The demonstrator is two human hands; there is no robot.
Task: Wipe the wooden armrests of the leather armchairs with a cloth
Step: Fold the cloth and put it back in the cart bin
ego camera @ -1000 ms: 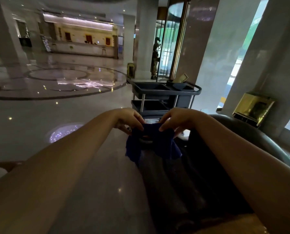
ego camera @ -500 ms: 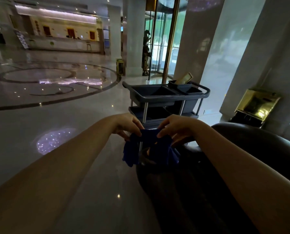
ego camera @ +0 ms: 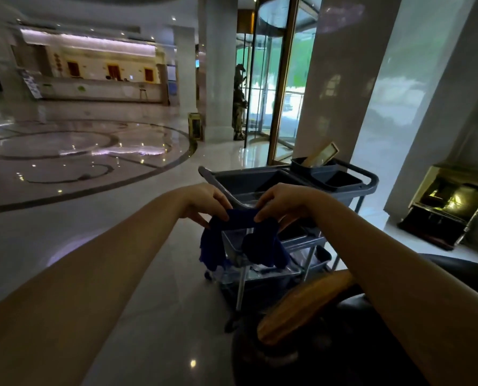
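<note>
While we pinch the blue cloth [ego camera: 249, 235] between left hand [ego camera: 204, 203] and right hand [ego camera: 283, 203], no wiping shows. Below our right hand, the wooden armrest [ego camera: 299, 307] looks untouched.

Two hands: left hand [ego camera: 204, 203], right hand [ego camera: 283, 203]; one blue cloth [ego camera: 242, 238]; one wooden armrest [ego camera: 299, 305]; one dark leather armchair [ego camera: 343, 355]; one grey cart [ego camera: 287, 179]; one gold bin [ego camera: 449, 201]; one statue [ego camera: 239, 101]

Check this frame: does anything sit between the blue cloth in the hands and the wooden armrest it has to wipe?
Nothing visible does. The blue cloth, pinched by the left hand and right hand, hangs above and beyond the wooden armrest; only open air lies between them.
</note>
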